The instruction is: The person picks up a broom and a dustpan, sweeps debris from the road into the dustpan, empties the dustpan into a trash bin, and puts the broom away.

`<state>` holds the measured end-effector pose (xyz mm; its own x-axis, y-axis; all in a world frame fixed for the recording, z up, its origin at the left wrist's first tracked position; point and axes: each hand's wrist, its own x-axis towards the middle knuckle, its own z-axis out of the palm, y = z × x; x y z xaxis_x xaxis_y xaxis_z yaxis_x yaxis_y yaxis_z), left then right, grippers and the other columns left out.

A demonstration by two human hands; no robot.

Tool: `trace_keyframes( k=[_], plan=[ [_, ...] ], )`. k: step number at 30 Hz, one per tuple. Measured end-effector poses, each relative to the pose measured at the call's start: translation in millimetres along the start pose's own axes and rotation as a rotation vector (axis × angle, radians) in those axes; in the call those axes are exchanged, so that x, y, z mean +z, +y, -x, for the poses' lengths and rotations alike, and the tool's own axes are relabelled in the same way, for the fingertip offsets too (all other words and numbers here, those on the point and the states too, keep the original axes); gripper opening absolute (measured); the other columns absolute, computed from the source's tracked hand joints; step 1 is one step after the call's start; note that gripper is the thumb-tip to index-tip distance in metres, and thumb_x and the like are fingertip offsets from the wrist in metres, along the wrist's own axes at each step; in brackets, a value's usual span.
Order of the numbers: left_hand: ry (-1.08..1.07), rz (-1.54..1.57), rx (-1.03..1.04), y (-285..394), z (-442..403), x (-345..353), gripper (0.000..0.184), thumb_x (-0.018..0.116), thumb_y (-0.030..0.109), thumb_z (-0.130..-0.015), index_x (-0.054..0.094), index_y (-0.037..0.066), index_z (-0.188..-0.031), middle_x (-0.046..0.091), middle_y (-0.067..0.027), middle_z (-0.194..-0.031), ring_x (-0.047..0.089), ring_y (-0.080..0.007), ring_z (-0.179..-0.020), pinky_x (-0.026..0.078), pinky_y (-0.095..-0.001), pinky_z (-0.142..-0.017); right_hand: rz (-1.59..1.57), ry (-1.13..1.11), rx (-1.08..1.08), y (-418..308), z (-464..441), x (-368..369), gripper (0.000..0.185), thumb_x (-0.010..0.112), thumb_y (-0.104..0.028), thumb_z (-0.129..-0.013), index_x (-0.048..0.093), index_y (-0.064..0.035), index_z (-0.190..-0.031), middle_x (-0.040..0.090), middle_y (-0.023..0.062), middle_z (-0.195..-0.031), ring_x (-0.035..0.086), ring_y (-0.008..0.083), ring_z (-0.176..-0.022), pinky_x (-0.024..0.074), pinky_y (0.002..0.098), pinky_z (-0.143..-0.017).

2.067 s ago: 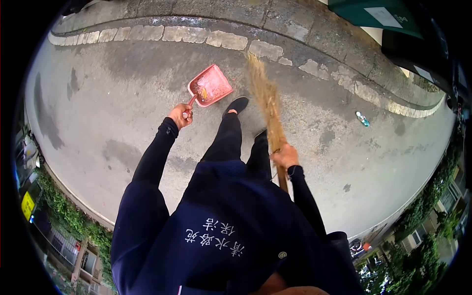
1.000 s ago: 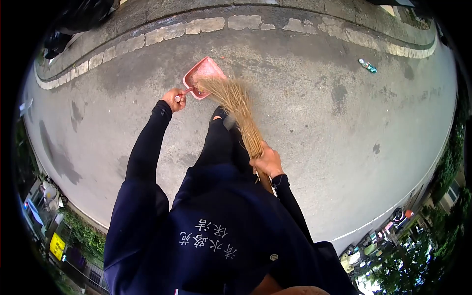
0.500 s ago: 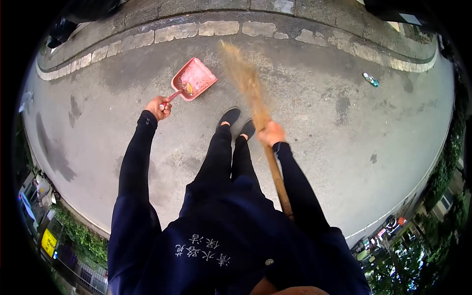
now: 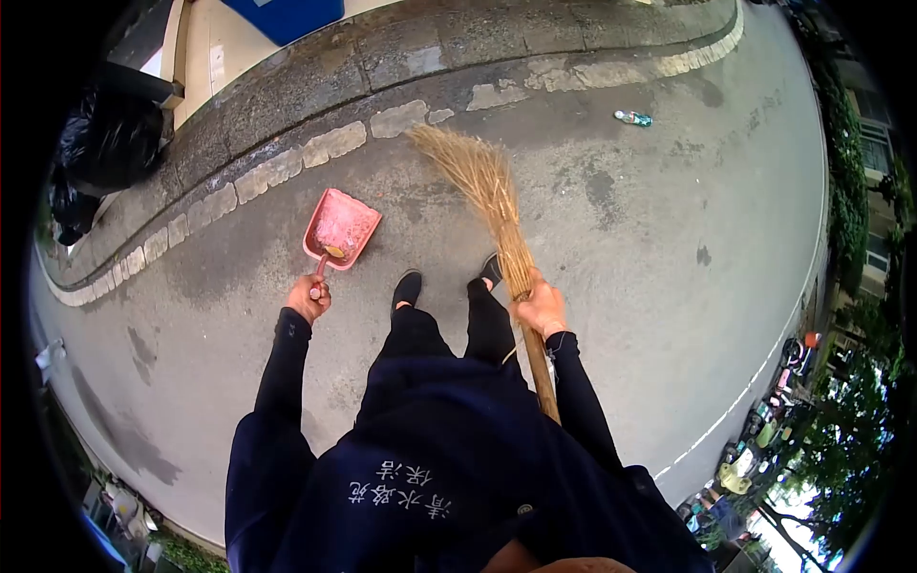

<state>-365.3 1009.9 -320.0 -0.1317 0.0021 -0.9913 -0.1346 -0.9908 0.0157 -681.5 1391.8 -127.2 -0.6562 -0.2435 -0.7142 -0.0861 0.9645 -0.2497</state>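
Observation:
My left hand [image 4: 309,299] is wrapped round the handle of a pink dustpan [image 4: 346,222], held out over the grey pavement. A small yellowish scrap [image 4: 334,252] lies in the pan near its handle end. My right hand [image 4: 541,307] grips a straw broom [image 4: 482,186] low on its wooden stick, just behind the bound straw. The bristles point forward and fan out toward the kerb; whether they touch the ground I cannot tell. A plastic bottle [image 4: 632,118] with a green-blue label lies on the road ahead to the right, apart from the broom.
Pale kerb blocks [image 4: 334,145] edge a raised stone strip across the front. Black rubbish bags [image 4: 110,143] stand at the far left, and a blue bin [image 4: 287,14] is at the top. Parked vehicles [image 4: 755,439] and greenery line the right side.
My view has turned right, so the bottle sits further left and the bags and blue bin have come into sight. My feet stand wider apart. Both hands keep their holds.

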Motion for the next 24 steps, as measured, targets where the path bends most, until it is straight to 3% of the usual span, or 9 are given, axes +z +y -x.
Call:
trace_keyframes(
  k=[2,4,8,12,14,16,18,20,24],
  plan=[
    [-0.047,-0.004,-0.015,-8,-7,50,0.013,0.056,0.012,-0.09,0.046,0.012,-0.082,0.047,-0.0004,-0.058,0.041,-0.0129,-0.045,0.027,-0.0269,-0.042,-0.196,0.021,0.056,40,-28,-41,0.083,0.081,-0.022,-0.063,0.052,-0.0062,-0.139,0.074,0.0185,-0.098,0.071,0.0325,-0.097,0.0546,0.0398,-0.086],
    [-0.128,0.031,-0.019,-15,-21,98,0.014,0.057,0.013,-0.089,0.047,0.01,-0.08,0.049,-0.0022,-0.061,0.042,-0.0132,-0.048,0.029,-0.0272,-0.044,-0.157,0.177,0.028,97,-70,-70,0.083,0.081,-0.02,-0.062,0.052,-0.0057,-0.138,0.074,0.0192,-0.097,0.072,0.0334,-0.097,0.0549,0.0406,-0.086],
    [-0.217,0.154,0.002,-35,-28,223,0.009,0.054,0.013,-0.09,0.05,0.008,-0.085,0.05,-0.0049,-0.065,0.041,-0.0145,-0.051,0.032,-0.0281,-0.046,-0.139,0.23,0.109,164,-164,-176,0.09,0.082,-0.02,-0.062,0.048,-0.0056,-0.144,0.073,0.0195,-0.105,0.07,0.0322,-0.103,0.0537,0.0393,-0.09],
    [-0.24,0.189,-0.02,-44,-58,341,0.009,0.051,0.01,-0.09,0.047,0.002,-0.088,0.051,-0.0098,-0.068,0.042,-0.0175,-0.053,0.037,-0.0291,-0.048,-0.086,0.27,0.085,212,-262,-255,0.086,0.081,-0.021,-0.06,0.052,-0.0033,-0.138,0.075,0.0166,-0.098,0.073,0.0281,-0.093,0.0554,0.0373,-0.084],
    [-0.247,0.173,-0.078,-42,-82,393,0.009,0.05,0.008,-0.09,0.047,0.001,-0.087,0.051,-0.0103,-0.07,0.043,-0.0179,-0.053,0.04,-0.0296,-0.049,0.007,0.241,0.078,210,-292,-277,0.083,0.08,-0.021,-0.062,0.052,-0.0066,-0.138,0.075,0.0169,-0.098,0.072,0.0303,-0.094,0.0556,0.0389,-0.085],
    [-0.207,0.208,-0.134,-43,-82,453,0.01,0.049,0.007,-0.091,0.044,0.001,-0.085,0.049,-0.0093,-0.069,0.044,-0.0176,-0.053,0.042,-0.0295,-0.048,0.124,0.135,0.028,207,-320,-281,0.07,0.078,-0.025,-0.066,0.056,-0.007,-0.13,0.072,0.0229,-0.1,0.069,0.0401,-0.099,0.0553,0.047,-0.087],
    [-0.171,0.15,-0.184,-37,-103,495,0.011,0.049,0.007,-0.092,0.044,0.001,-0.084,0.047,-0.0088,-0.069,0.044,-0.0172,-0.053,0.042,-0.0294,-0.047,0.387,0.063,-0.09,201,-325,-262,0.066,0.078,-0.025,-0.066,0.056,-0.0112,-0.127,0.073,0.0221,-0.094,0.07,0.0401,-0.095,0.0555,0.047,-0.082],
    [-0.145,0.17,-0.187,-37,-113,530,0.011,0.047,0.006,-0.093,0.043,0.002,-0.084,0.046,-0.0077,-0.068,0.043,-0.0166,-0.052,0.042,-0.029,-0.047,0.383,-0.017,-0.227,208,-299,-260,0.066,0.076,-0.023,-0.067,0.052,-0.0106,-0.127,0.072,0.0236,-0.09,0.069,0.0431,-0.09,0.055,0.0498,-0.081],
    [-0.085,0.164,-0.097,-46,-107,586,0.012,0.042,0.004,-0.092,0.039,0.003,-0.081,0.04,-0.0053,-0.068,0.039,-0.016,-0.053,0.039,-0.0279,-0.047,0.215,-0.172,-0.22,229,-206,-347,0.074,0.077,-0.021,-0.066,0.047,-0.0089,-0.133,0.071,0.0239,-0.088,0.069,0.0445,-0.088,0.0541,0.0515,-0.081]
  ],
)
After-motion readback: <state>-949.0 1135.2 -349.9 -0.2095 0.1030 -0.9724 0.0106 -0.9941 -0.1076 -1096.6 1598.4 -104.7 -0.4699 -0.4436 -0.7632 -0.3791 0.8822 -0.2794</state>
